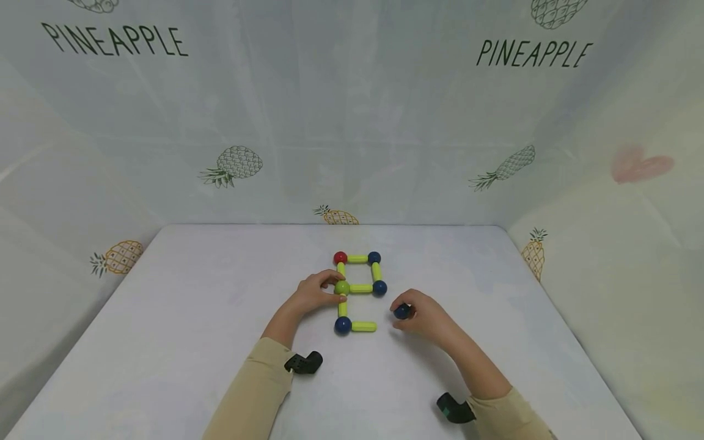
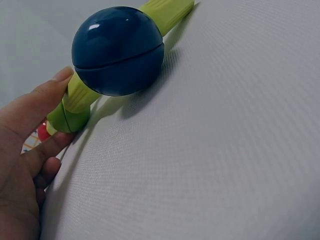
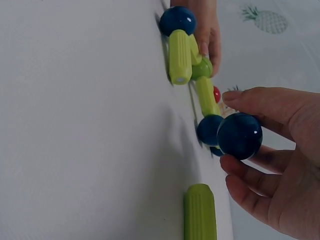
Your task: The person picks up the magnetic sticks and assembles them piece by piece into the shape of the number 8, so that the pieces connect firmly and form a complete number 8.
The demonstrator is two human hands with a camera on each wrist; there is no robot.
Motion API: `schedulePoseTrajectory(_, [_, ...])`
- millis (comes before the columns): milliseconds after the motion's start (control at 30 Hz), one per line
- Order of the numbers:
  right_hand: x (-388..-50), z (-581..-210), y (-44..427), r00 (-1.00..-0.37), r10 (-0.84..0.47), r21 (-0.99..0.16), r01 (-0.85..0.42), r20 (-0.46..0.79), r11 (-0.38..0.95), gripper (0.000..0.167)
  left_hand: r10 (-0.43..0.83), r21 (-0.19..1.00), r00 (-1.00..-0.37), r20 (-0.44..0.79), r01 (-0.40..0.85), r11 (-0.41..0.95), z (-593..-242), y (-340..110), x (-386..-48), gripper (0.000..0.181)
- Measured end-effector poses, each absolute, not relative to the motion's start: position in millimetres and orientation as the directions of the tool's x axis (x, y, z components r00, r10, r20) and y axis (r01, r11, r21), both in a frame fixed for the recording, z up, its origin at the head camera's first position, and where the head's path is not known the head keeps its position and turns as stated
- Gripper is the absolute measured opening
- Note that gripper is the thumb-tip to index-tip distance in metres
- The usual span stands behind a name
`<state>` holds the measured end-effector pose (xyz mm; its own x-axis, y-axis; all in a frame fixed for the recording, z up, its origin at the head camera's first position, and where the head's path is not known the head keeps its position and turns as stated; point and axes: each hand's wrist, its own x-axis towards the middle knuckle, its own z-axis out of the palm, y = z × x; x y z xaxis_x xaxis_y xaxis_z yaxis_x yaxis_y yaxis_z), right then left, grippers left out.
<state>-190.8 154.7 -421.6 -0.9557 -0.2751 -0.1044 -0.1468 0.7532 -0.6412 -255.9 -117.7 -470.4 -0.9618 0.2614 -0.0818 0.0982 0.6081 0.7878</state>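
My left hand (image 1: pixel 316 292) pinches the green ball (image 1: pixel 342 288) of a flat ball-and-stick figure between thumb and fingers. Yellow-green sticks join a red ball (image 1: pixel 340 258), two blue balls on the right side and the green ball into a square. Below the green ball, a stick runs to another blue ball (image 1: pixel 343 325), from which a further stick (image 1: pixel 364 327) points right with its far end free. To the right, my right hand (image 1: pixel 426 315) holds a loose blue ball (image 3: pixel 240 135) by its fingertips, apart from the figure.
A loose yellow-green stick (image 3: pixel 200 212) lies on the white table near my right hand in the right wrist view; the hand or arm hides it from the head view. Black wrist devices (image 1: pixel 304 363) sit on both sleeves. Pineapple-print cloth (image 1: pixel 352 110) hangs behind the table.
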Motion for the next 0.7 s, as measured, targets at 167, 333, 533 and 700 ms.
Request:
schedulePoseTrajectory(167, [-190,-425,152,-0.952,-0.289,-0.651,-0.155,-0.103,0.743,0.027,0.261,0.791,-0.961,-0.086,0.094,0.605,-471,-118,-256,0.044])
schedulePoseTrajectory(333, [-190,-428,147,-0.947,-0.299,-0.655,-0.151,-0.12,0.741,0.027,0.267,0.79,-0.96,-0.083,0.1,0.605,-472,-118,-256,0.044])
schedulePoseTrajectory(533, [-190,-431,142,-0.942,-0.302,-0.634,-0.145,-0.147,0.76,0.027,0.265,0.785,-0.961,-0.086,0.098,0.612,-473,-118,-257,0.044])
schedulePoseTrajectory(700, [-190,-432,138,-0.937,-0.311,-0.629,-0.148,-0.157,0.764,0.024,0.258,0.786,-0.962,-0.088,0.092,0.611,-473,-118,-257,0.044])
